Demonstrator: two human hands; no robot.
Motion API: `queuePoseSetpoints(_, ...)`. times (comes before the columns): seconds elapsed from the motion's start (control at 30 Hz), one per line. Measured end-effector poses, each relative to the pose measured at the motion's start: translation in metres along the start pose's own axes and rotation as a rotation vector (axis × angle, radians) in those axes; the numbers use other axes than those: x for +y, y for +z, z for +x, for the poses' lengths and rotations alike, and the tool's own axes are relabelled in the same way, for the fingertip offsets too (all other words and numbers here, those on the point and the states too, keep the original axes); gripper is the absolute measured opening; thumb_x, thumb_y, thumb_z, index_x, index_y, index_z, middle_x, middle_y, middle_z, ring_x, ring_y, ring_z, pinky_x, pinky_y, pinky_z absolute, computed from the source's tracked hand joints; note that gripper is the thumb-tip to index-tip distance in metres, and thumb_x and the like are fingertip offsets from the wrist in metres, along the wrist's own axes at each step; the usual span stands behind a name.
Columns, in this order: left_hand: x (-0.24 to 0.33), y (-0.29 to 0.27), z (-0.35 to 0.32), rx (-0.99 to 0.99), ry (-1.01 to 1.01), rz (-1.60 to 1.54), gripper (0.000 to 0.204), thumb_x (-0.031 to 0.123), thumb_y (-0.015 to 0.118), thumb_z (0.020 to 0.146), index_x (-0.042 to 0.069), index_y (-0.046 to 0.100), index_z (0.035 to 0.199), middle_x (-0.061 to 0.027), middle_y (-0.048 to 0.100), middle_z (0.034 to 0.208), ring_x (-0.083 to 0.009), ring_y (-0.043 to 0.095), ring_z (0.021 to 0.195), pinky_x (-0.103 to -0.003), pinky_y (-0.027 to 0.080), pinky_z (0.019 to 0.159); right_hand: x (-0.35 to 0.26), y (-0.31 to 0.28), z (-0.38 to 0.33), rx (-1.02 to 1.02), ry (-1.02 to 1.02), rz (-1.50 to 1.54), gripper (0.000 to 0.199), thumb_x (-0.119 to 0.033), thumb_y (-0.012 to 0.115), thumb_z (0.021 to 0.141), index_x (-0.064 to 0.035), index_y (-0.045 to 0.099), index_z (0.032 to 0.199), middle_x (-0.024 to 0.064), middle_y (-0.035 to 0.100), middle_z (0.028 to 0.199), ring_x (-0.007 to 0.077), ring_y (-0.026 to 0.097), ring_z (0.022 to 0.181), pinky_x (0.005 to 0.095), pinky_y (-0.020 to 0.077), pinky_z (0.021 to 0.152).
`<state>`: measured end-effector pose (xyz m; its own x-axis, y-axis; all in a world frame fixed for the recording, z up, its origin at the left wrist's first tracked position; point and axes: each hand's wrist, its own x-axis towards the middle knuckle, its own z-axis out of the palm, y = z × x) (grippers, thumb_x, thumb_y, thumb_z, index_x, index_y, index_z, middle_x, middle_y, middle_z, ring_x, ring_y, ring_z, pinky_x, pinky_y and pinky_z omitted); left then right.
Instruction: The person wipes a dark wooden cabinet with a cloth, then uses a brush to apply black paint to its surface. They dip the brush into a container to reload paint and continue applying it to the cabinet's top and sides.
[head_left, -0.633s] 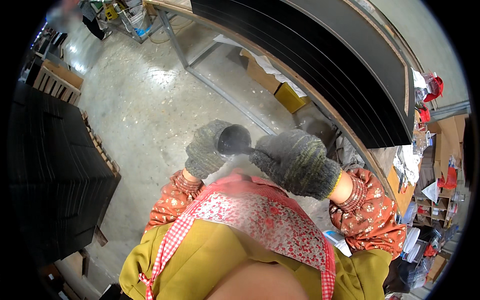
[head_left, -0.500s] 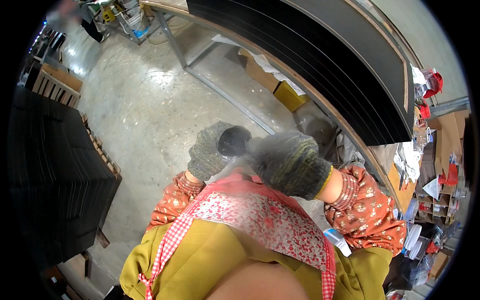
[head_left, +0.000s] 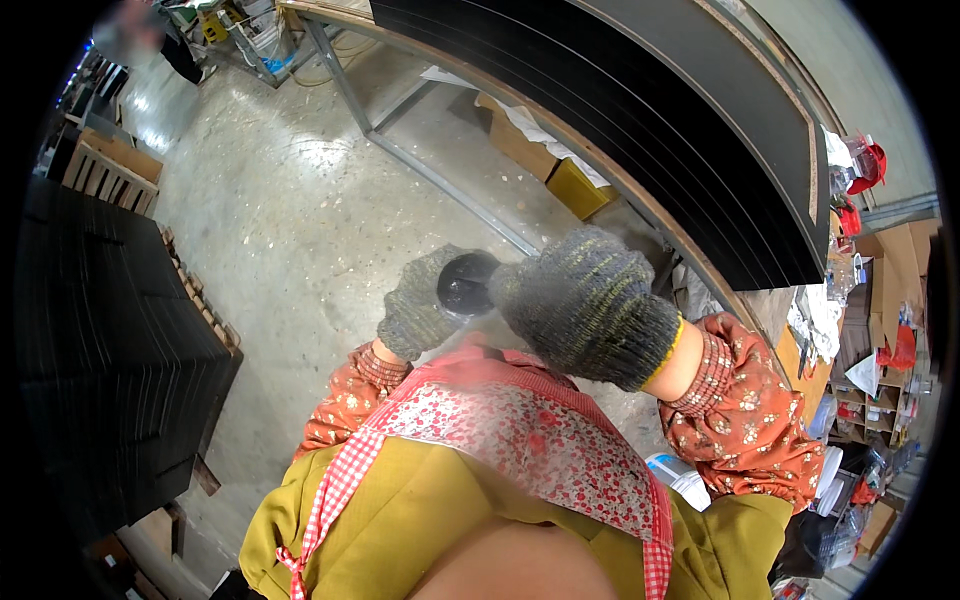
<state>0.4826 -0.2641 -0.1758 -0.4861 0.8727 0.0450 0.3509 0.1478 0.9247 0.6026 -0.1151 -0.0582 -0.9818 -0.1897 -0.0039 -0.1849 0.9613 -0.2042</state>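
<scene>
My left hand [head_left: 412,308], in a grey knitted work glove, is wrapped round a small round black cup [head_left: 466,284] held in front of my apron. The cup's dark, shiny inside faces up towards me. Close against the cup's right edge is my right hand [head_left: 590,308], in a matching glove with a yellow cuff edge. Its fingers are curled together, and what they hold, if anything, is hidden behind the glove.
Dark boards [head_left: 640,130] lie stacked on a metal-framed workbench [head_left: 440,175] ahead and right. Below it sits an open cardboard box [head_left: 520,140]. Black panels [head_left: 120,350] are stacked on my left. A white bucket [head_left: 682,482] stands by my right elbow. Another person [head_left: 180,50] stands far left.
My right hand has shifted a little up and to the right and looks sharper. The black cup has moved slightly left with little change in my left hand.
</scene>
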Motion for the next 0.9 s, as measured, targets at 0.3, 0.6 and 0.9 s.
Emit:
queuePoseSetpoints(0.3, -0.008, 0.001, -0.001, -0.03, 0.224, 0.288, 0.061, 0.024, 0.084, 0.058, 0.007, 0.057, 0.11, -0.0103, 0.063, 0.098, -0.0271, 0.061, 0.091, -0.037, 0.049, 0.08, 0.01, 0.01, 0.012, -0.312, 0.118, 0.096, 0.025, -0.031, 0.061, 0.08, -0.0056, 0.062, 0.082, 0.0171, 0.062, 0.074, 0.0353, 0.061, 0.07, 0.0425, 0.0489, 0.061)
queuePoseSetpoints(0.6, -0.009, 0.003, -0.003, 0.207, 0.222, 0.026, 0.038, 0.022, 0.076, 0.065, 0.007, 0.065, 0.098, -0.0119, 0.064, 0.091, -0.0287, 0.063, 0.082, -0.035, 0.05, 0.073, 0.004, -0.004, 0.006, -0.274, 0.203, 0.314, 0.03, -0.035, 0.059, 0.082, -0.0045, 0.06, 0.086, 0.0145, 0.06, 0.088, 0.0331, 0.058, 0.082, 0.0408, 0.0463, 0.071)
queuePoseSetpoints(0.9, -0.004, 0.007, -0.005, -0.013, -0.089, 0.097, 0.071, 0.028, 0.084, 0.06, 0.008, 0.051, 0.12, -0.0112, 0.058, 0.114, -0.026, 0.058, 0.101, -0.036, 0.046, 0.089, 0.006, 0.024, -0.012, 0.186, 0.026, 0.218, 0.034, -0.041, 0.061, 0.08, -0.0072, 0.058, 0.083, 0.0132, 0.062, 0.075, 0.032, 0.062, 0.073, 0.0409, 0.0478, 0.064)
